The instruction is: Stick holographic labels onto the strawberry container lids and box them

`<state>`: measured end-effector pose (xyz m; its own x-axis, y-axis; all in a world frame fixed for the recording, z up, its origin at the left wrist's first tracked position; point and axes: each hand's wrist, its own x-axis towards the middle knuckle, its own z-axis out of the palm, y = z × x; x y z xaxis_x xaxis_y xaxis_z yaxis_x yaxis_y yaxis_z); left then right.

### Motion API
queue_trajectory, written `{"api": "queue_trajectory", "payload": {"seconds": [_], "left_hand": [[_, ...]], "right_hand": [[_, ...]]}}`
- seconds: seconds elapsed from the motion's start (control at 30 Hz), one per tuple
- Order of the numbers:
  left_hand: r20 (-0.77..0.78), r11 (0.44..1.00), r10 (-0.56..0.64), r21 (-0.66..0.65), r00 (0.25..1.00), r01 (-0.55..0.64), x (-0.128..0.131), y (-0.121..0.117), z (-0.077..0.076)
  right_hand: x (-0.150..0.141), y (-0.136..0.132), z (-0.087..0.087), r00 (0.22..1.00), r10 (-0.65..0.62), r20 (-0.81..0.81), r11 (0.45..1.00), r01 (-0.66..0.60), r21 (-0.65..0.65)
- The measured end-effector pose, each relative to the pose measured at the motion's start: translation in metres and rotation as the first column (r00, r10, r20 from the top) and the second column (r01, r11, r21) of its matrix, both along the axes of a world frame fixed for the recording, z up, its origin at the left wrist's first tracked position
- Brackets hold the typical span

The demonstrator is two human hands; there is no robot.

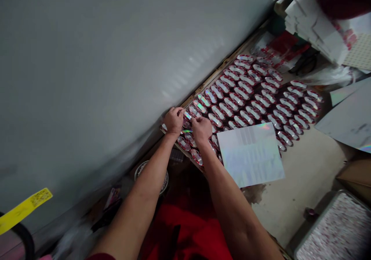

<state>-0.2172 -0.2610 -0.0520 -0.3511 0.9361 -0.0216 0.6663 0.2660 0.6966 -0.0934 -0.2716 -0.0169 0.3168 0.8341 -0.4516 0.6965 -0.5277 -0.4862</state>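
Note:
Many dark red oval pieces with pale shiny strips across them (230, 103) lie in slanting rows on the table. At the near left end of the rows, both hands meet over one oval, where a shiny, rainbow-glinting strip (188, 115) lies between the fingertips. My left hand (174, 121) is closed in a pinch at the strip's left end. Opposite it, my right hand (202, 130) has its fingers curled and pinched at the right end. Their exact contact is partly hidden. A silvery holographic sheet (251, 153) rests over some ovals, right of my right forearm.
A grey wall (116, 51) runs along the table's far edge. White boxes (315, 24) and clear plastic are stacked at the back right. More shiny sheets (350, 113) lie at right, above a tray of small pale pieces (336, 229). A round container (164, 182) stands below the table edge.

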Motion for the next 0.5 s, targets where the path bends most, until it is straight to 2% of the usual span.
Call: {"api": "queue_trajectory", "payload": {"seconds": [0.27,0.5], "left_hand": [[-0.051,0.998,0.047,-0.026,0.998,-0.048,0.007,-0.001,0.004],[-0.014,0.992,0.114,-0.052,0.993,-0.115,0.009,0.0,0.007]], "right_hand": [[-0.001,0.004,0.001,1.0,0.013,0.009,0.999,-0.013,-0.04],[0.007,0.015,0.002,0.997,0.052,0.062,0.996,-0.048,-0.073]]}}
